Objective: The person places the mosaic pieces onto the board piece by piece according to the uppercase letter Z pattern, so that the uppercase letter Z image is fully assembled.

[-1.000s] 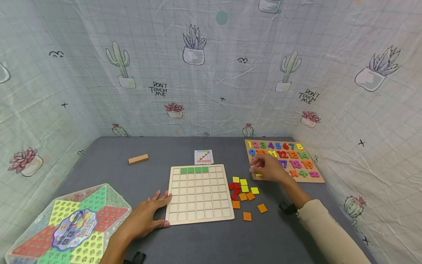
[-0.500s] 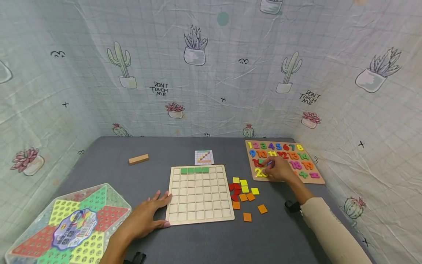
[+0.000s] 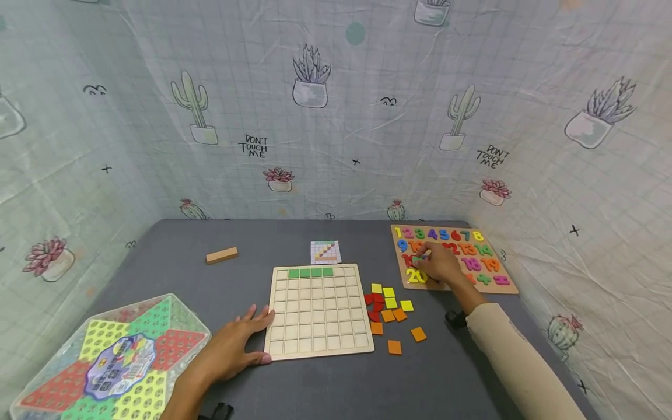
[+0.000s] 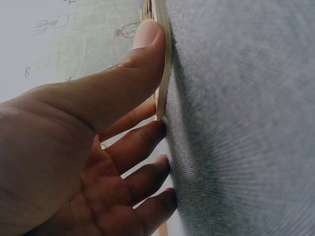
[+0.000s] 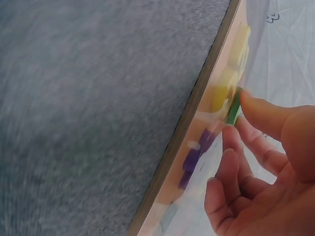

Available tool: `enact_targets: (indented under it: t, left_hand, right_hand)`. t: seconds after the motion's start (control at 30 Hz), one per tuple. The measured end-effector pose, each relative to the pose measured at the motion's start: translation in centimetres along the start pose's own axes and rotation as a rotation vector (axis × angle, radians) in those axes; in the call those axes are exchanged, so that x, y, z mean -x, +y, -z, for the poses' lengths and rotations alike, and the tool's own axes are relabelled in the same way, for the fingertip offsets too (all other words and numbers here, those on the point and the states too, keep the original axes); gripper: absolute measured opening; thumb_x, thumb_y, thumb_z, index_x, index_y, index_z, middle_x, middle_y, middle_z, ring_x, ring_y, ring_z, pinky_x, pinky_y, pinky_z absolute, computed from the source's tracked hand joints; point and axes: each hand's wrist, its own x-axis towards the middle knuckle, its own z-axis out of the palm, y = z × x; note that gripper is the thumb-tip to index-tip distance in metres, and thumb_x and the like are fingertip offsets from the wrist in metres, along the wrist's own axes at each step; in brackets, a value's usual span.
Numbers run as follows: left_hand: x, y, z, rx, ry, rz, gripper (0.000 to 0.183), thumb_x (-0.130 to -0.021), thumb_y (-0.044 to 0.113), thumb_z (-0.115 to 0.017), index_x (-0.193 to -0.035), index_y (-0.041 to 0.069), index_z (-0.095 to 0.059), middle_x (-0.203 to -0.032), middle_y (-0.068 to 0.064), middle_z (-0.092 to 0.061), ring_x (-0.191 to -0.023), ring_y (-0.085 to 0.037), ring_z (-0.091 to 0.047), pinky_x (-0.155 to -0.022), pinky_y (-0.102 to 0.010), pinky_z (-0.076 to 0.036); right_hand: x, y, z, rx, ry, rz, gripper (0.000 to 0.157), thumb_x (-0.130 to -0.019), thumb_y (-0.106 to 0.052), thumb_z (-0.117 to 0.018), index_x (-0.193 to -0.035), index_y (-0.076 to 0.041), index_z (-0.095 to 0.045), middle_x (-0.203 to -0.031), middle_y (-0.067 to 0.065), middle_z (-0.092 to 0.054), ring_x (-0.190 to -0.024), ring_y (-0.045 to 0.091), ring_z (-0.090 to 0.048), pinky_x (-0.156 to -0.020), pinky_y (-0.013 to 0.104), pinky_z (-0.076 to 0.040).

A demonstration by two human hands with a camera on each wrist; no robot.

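My left hand [image 3: 238, 344] rests at the left edge of the light wooden grid board [image 3: 320, 352], thumb by the near corner and fingers spread along the side. In the left wrist view the thumb [image 4: 147, 54] lies against the board's edge. Several green square tiles [image 3: 316, 272] fill part of the board's top row. My right hand [image 3: 443, 265] pinches another green tile [image 5: 234, 109] between thumb and fingers, over the number puzzle board [image 3: 472, 289]. The tile is tilted close above the puzzle's yellow and purple numbers.
Right of the grid board lie red pieces [image 3: 377, 298], yellow tiles [image 3: 388, 291] and orange tiles [image 3: 395, 347]. A pattern card [image 3: 325, 252] lies behind it. A wooden stick [image 3: 221, 255] is at the back left, a Chinese checkers box [image 3: 121, 361] at the front left.
My right hand has shifted a little right over the number puzzle, and the green tile in its fingers has come into sight. The left hand and grid board have stayed in place.
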Motion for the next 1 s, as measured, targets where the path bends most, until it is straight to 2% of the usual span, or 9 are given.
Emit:
enact_targets:
  t: [0.17, 0.4, 0.6, 0.77, 1.0]
  left_hand:
    - [0.0, 0.0, 0.0, 0.001, -0.003, 0.006, 0.088, -0.082, 0.036, -0.090, -0.158, 0.009, -0.053, -0.166, -0.014, -0.046, -0.155, -0.050, -0.036, -0.119, -0.074, -0.034]
    - [-0.1, 0.0, 0.2, -0.004, -0.012, 0.012, 0.089, -0.082, 0.036, -0.089, -0.158, 0.010, -0.052, -0.166, -0.014, -0.046, -0.156, -0.050, -0.036, -0.119, -0.074, -0.034]
    - [-0.1, -0.1, 0.0, -0.014, -0.007, 0.015, 0.089, -0.082, 0.037, -0.090, -0.158, 0.011, -0.053, -0.166, -0.014, -0.046, -0.155, -0.050, -0.037, -0.119, -0.075, -0.034]
    - [0.0, -0.1, -0.2, -0.010, -0.004, 0.016, 0.088, -0.082, 0.037, -0.090, -0.157, 0.010, -0.053, -0.166, -0.013, -0.046, -0.155, -0.049, -0.037, -0.119, -0.074, -0.034]
    - [0.0, 0.1, -0.1, 0.015, -0.013, 0.027, 0.088, -0.081, 0.036, -0.090, -0.158, 0.011, -0.053, -0.166, -0.013, -0.046, -0.157, -0.049, -0.035, -0.120, -0.075, -0.032]
  right_hand:
    - [0.0, -0.9, 0.1, -0.016, 0.008, 0.003, 0.026, -0.098, -0.026, -0.078, -0.108, -0.006, -0.065, -0.097, 0.011, -0.068, -0.075, 0.022, -0.060, -0.062, 0.032, -0.047]
    - [0.0, -2.0, -0.7, -0.108, 0.020, 0.065, 0.019, -0.094, -0.016, -0.082, -0.098, -0.007, -0.067, -0.086, 0.008, -0.064, -0.071, 0.022, -0.057, -0.058, 0.031, -0.048]
    - [0.5, -4.0, -1.9, -0.149, 0.021, 0.181, 0.013, -0.095, -0.010, -0.080, -0.100, -0.006, -0.069, -0.086, 0.009, -0.065, -0.073, 0.021, -0.058, -0.060, 0.030, -0.049]
    - [0.8, -6.0, -2.8, -0.166, -0.013, 0.288, 0.011, -0.100, -0.009, -0.075, -0.110, -0.009, -0.075, -0.086, 0.008, -0.067, -0.072, 0.021, -0.059, -0.064, 0.031, -0.050]
    - [0.9, -9.1, -4.5, -0.187, -0.057, 0.368, 0.007, -0.101, -0.013, -0.074, -0.108, -0.011, -0.074, -0.088, 0.007, -0.070, -0.072, 0.018, -0.061, -0.065, 0.031, -0.051]
